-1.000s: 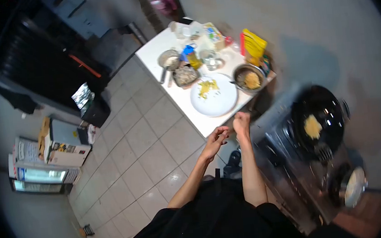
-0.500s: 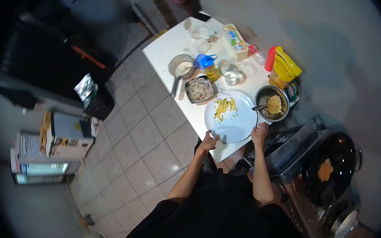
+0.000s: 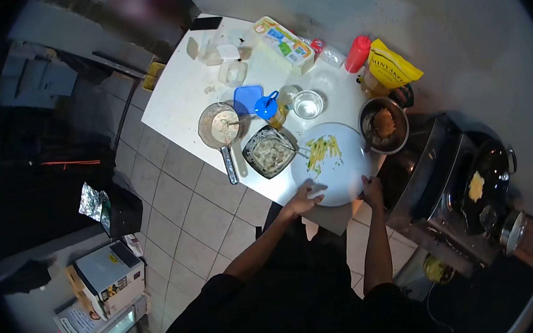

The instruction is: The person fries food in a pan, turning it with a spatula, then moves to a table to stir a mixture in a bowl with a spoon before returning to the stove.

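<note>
A large white plate [image 3: 334, 183] lies at the table's near end, with a heap of cut yellow-green strips [image 3: 322, 152] on its upper part. My left hand [image 3: 303, 200] is at the plate's lower left edge, fingers spread. On the other side, my right hand [image 3: 372, 190] is closed at the plate's right edge; what its fingers hold there is too small to make out. Above it stands a metal bowl [image 3: 367, 126] with a browned piece of food [image 3: 384, 122] inside. A square dark bowl of pale mixture [image 3: 270, 156] sits left of the plate.
A saucepan [image 3: 218, 124], an oil bottle with blue cap [image 3: 267, 107], a glass of water [image 3: 307, 104], a tub [image 3: 284, 44], a red bottle [image 3: 358, 54] and a yellow bag [image 3: 391, 67] stand on the white table [image 3: 175, 104]. Right, a black pan [image 3: 491, 194] is on a stove.
The view has turned and shifted, so the table appears larger and further left. My left hand's fingers are more spread at the plate's edge. My right hand remains by the right edge.
</note>
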A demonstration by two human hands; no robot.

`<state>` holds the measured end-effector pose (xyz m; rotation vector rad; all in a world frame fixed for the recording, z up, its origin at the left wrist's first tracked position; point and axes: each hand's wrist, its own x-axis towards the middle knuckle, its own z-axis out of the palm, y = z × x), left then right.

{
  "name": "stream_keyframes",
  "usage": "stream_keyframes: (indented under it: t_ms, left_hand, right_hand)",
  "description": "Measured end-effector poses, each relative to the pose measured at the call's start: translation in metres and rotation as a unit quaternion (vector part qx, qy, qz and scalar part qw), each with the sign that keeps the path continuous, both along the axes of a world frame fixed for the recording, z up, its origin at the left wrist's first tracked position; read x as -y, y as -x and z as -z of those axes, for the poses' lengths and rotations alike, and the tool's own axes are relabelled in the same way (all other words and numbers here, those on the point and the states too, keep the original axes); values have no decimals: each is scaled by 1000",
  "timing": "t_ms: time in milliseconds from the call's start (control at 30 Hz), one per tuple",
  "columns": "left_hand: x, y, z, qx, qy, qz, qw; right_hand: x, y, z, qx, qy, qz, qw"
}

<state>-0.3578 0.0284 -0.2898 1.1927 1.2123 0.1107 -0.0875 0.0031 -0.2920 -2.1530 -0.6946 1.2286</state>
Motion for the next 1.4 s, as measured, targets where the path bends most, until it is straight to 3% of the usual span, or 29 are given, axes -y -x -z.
stream_keyframes:
  t_ms: [67, 200, 267, 333, 400, 433, 467, 533, 567, 767, 867, 967, 1033, 1100, 1167, 1200, 1233, 1333, 1400]
  left_hand:
    - [-16, 5, -43, -16, 34, -31, 999]
    - [-16, 31, -19, 71, 3, -77, 995]
    - [-13, 53, -19, 83, -162, -34, 983]
    - [-16, 85, -43, 11, -191, 18, 981]
    - [-35, 120, -92, -56, -37, 88, 994]
    - [-44, 141, -95, -74, 1, 83, 994]
    - [-40, 179, -57, 23, -25, 11, 999]
    - [-66, 190, -100, -207, -138, 9, 969]
    - [-66, 191, -102, -214, -174, -86, 957]
    - [-83, 175, -93, -280, -209, -139, 927]
    - [-84, 189, -34, -171, -249, -219, 928]
    - [-97, 227, 35, -185, -216, -208, 936]
    - [-100, 226, -22, -164, -204, -228, 938]
    - [-111, 231, -53, -104, -59, -269, 956]
    - [-125, 238, -55, -59, -25, -228, 972]
    - [-134, 247, -35, 79, 29, -268, 960]
    - [-143, 247, -39, 118, 61, -241, 962]
    - [-151, 228, -67, 129, 93, -221, 962]
    - [-150, 217, -74, 146, 117, -263, 947]
  right_hand:
    - [10, 7, -2, -97, 0, 59, 994]
    - [15, 31, -17, -99, 61, 67, 991]
    - [25, 39, -17, -101, 50, 67, 991]
    - [27, 45, -14, -81, 81, 63, 991]
    - [40, 50, -14, -80, 87, 50, 992]
    - [36, 52, -16, -73, 80, 39, 993]
    - [31, 52, -24, -82, 94, 43, 991]
    - [29, 53, -21, -89, 76, 49, 992]
    - [29, 55, -19, -97, 65, 62, 991]
    - [20, 53, -22, -81, 62, 43, 994]
    - [19, 57, -34, -66, 80, -12, 995]
    - [14, 53, -29, -31, 47, -37, 998]
    - [10, 62, -35, -80, -1, -25, 996]
    - [3, 72, -43, -60, 8, -23, 998]
    - [3, 75, -43, -46, -20, -34, 998]
    - [1, 82, -57, -33, -13, -35, 999]
    - [0, 86, -70, -22, -6, -37, 999]
    - [7, 91, -69, -41, -13, -17, 999]
    - [14, 94, -75, -46, -16, -7, 999]
